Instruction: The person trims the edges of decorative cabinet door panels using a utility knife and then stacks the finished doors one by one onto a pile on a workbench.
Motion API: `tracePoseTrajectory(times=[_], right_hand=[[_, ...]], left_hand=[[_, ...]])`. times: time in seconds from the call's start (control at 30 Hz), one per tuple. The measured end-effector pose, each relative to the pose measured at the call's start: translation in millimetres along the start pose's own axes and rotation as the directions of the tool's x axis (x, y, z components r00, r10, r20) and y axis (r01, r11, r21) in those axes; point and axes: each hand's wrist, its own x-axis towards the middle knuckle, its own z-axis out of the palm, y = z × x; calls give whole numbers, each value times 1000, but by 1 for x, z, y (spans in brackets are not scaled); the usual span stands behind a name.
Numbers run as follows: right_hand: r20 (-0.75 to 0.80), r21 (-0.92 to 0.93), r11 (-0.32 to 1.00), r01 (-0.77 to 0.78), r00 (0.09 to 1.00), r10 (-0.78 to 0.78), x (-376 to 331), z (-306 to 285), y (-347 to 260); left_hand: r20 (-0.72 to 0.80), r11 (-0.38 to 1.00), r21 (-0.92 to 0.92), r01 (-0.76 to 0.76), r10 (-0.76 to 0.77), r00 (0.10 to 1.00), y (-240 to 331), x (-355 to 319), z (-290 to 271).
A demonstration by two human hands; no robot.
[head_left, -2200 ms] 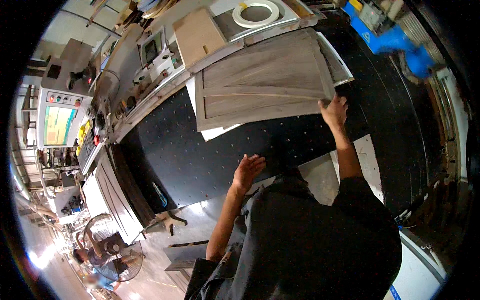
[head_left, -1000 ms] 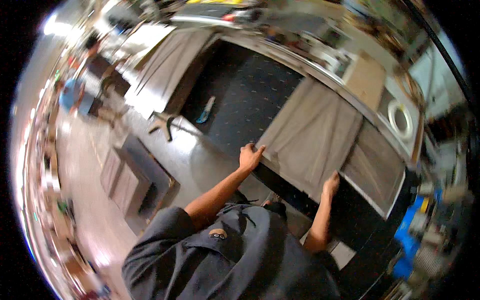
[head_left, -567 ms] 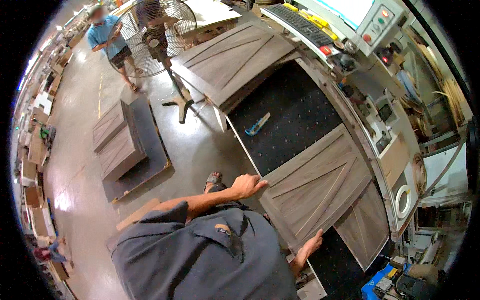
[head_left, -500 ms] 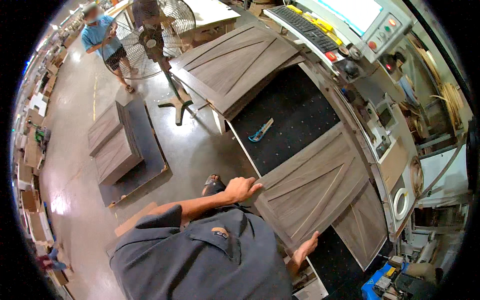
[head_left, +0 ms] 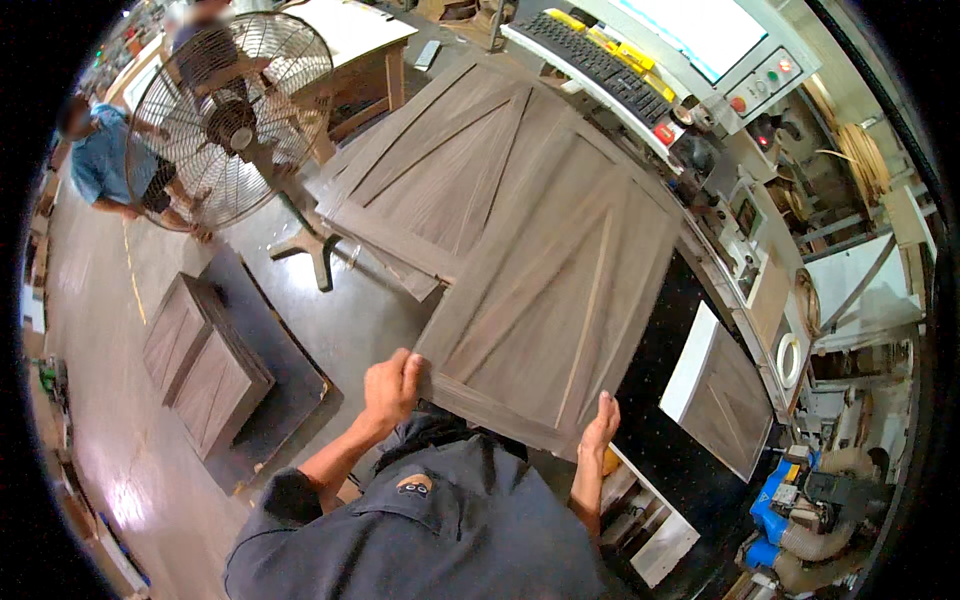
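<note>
Between my hands is a grey-brown wood-grain door panel [head_left: 540, 340] with a raised frame and slanting strips. My left hand [head_left: 393, 388] is closed on its left edge near the close corner. My right hand [head_left: 598, 428] grips the right close corner, fingers along the edge. The panel's far part overlaps a similar panel [head_left: 430, 170] lying at the far end of the bench. Farther right, a smaller panel [head_left: 722, 405] with a white edge lies on the black bench surface [head_left: 655, 375].
A pedestal fan [head_left: 240, 140] stands at the far left, with people beyond it. Stacked panels [head_left: 210, 370] rest on a dark board on the floor. A keyboard [head_left: 590, 65] and control screen [head_left: 700, 30] border the bench's far side; a blue machine with hoses [head_left: 775, 510] is at lower right.
Both hands have shifted the panel away from its spot on the bench and turned it, over toward the far panel. The utility knife seen on the black surface no longer shows.
</note>
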Motion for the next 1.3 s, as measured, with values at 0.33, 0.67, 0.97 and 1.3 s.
tracePoseTrajectory(times=[0.33, 0.67, 0.97, 1.3], right_hand=[[245, 1, 997, 82, 966, -80, 23, 233, -191], [82, -460, 596, 658, 700, -710, 47, 192, -157], [-99, -455, 889, 46, 990, -102, -31, -22, 68], [-210, -401, 882, -249, 962, 176, -134, -69, 218]], left_hand=[[-249, 984, 178, 25, 20, 968, -104, 189, -91], [-242, 829, 537, -157, 330, 912, -69, 217, -75], [-101, 766, 274, -582, 625, 774, 47, 147, 90], [740, 442, -428, -788, 672, -24, 184, -21, 314]])
